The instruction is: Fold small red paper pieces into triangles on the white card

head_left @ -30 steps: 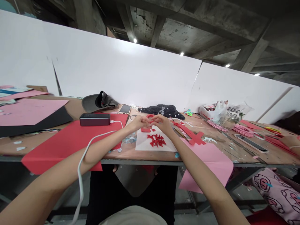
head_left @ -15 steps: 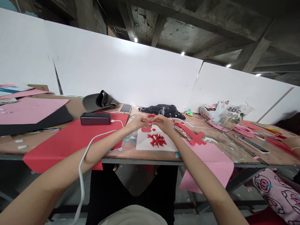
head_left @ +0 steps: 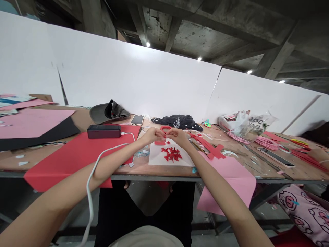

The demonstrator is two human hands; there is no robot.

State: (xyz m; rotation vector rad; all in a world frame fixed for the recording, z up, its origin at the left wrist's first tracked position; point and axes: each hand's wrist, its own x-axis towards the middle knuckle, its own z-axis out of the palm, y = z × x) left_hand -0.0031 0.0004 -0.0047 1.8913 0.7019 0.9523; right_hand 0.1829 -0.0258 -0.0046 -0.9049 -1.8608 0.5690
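Note:
My left hand (head_left: 151,136) and my right hand (head_left: 178,136) meet at the fingertips above the far edge of a white sheet (head_left: 156,159). Between them, both pinch a thin red paper loop (head_left: 166,128), partly hidden by my fingers. Just below my left fingers lies a small red paper strip (head_left: 159,142). A heap of small pointed red paper cut-outs (head_left: 171,154) sits on the white sheet, close to both hands. To the right of my right hand, red paper strips form a cross (head_left: 213,149) on the wooden table (head_left: 231,156).
A large red sheet (head_left: 77,157) under a black power bank (head_left: 104,131) with a white cable (head_left: 89,192) lies left; a pink sheet (head_left: 228,181) overhangs the front edge. A phone (head_left: 275,157), plastic bags (head_left: 244,123) and a co-worker's hand (head_left: 320,155) are right.
The view sways slightly. My hands stay together at the red paper loop, with no clear change in their hold.

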